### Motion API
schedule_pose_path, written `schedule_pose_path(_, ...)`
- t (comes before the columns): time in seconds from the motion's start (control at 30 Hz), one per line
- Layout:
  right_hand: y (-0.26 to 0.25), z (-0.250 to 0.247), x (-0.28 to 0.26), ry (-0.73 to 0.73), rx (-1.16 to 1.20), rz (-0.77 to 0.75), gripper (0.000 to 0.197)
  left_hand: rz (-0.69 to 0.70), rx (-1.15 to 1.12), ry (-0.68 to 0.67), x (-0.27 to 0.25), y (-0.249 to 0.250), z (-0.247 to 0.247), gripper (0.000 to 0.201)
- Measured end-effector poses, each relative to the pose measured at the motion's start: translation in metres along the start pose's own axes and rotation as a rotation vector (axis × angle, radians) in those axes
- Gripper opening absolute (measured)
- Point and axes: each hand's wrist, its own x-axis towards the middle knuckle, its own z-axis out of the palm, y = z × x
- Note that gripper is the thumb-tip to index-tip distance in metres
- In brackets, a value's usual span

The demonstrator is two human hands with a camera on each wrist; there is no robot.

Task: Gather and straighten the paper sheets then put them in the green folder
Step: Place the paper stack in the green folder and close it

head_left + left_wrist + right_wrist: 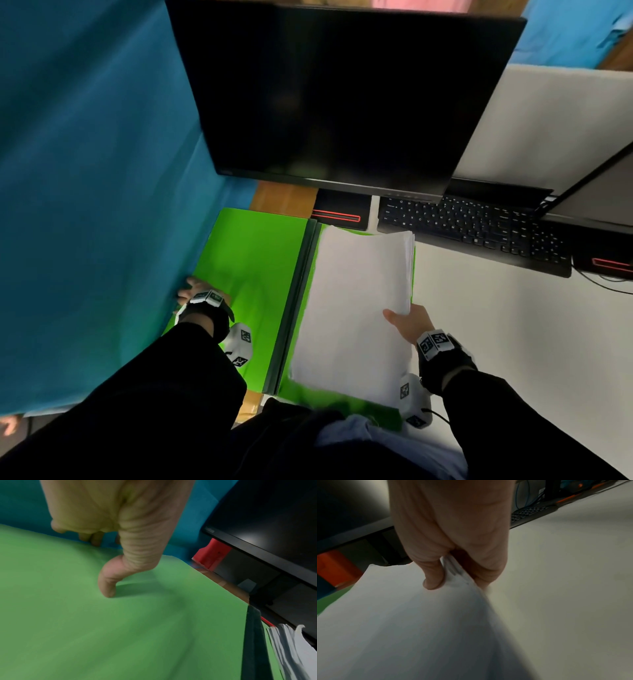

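Observation:
The green folder (253, 253) lies open on the desk, its dark spine (294, 301) down the middle. A stack of white paper sheets (356, 308) rests over the folder's right half. My right hand (407, 323) pinches the stack's right edge, thumb on top (433, 582) and fingers underneath; the sheets (402, 622) lift slightly there. My left hand (195, 289) grips the outer edge of the folder's left cover (120, 628), thumb (109, 586) pressing on top, fingers curled under the edge. The sheets' far edges (288, 649) look fanned.
A black monitor (342, 96) hangs over the far side, with a black keyboard (479, 233) to its right. A blue cloth wall (85, 188) borders the left. The white desk surface (513, 342) extends to the right. A cable (603, 284) trails at far right.

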Motion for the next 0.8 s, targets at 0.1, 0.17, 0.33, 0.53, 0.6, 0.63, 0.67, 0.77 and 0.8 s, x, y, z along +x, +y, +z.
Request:
schedule_pose_path(0.1, 0.003, -0.01, -0.001, 0.043, -0.017, 0.038, 0.047, 0.017, -0.006, 0.009, -0.006, 0.002, -0.002, 0.09)
schedule_pose_path(0.17, 0.004, -0.017, -0.003, 0.088, -0.058, 0.052, 0.049, 0.084, 0.015, -0.009, -0.011, 0.003, -0.002, 0.088)
schedule_pose_path(0.33, 0.008, -0.028, -0.007, 0.155, -0.147, 0.066, 0.051, 0.103, 0.152, -0.042, -0.032, 0.012, -0.02, 0.113)
schedule_pose_path(0.53, 0.014, -0.033, -0.017, 0.203, -0.144, 0.136, 0.051, 0.26, -0.065, -0.099, -0.042, 0.009, -0.047, 0.1)
schedule_pose_path(0.6, 0.018, -0.035, -0.021, 0.213, -0.151, 0.152, 0.047, 0.326, -0.11, -0.071, -0.047, 0.004, -0.05, 0.085)
schedule_pose_path(0.63, 0.019, -0.035, -0.023, 0.213, -0.156, 0.152, 0.045, 0.368, -0.137, -0.056, -0.053, 0.002, -0.052, 0.075)
schedule_pose_path(0.67, 0.021, -0.035, -0.024, 0.214, -0.159, 0.147, 0.045, 0.393, -0.158, -0.047, -0.058, 0.001, -0.053, 0.065)
schedule_pose_path(0.77, 0.021, -0.039, -0.03, 0.2, -0.168, 0.142, 0.048, 0.478, -0.214, -0.036, -0.079, -0.002, -0.056, 0.051)
schedule_pose_path(0.8, 0.019, -0.041, -0.032, 0.198, -0.179, 0.139, 0.05, 0.498, -0.238, -0.034, -0.085, -0.003, -0.058, 0.049)
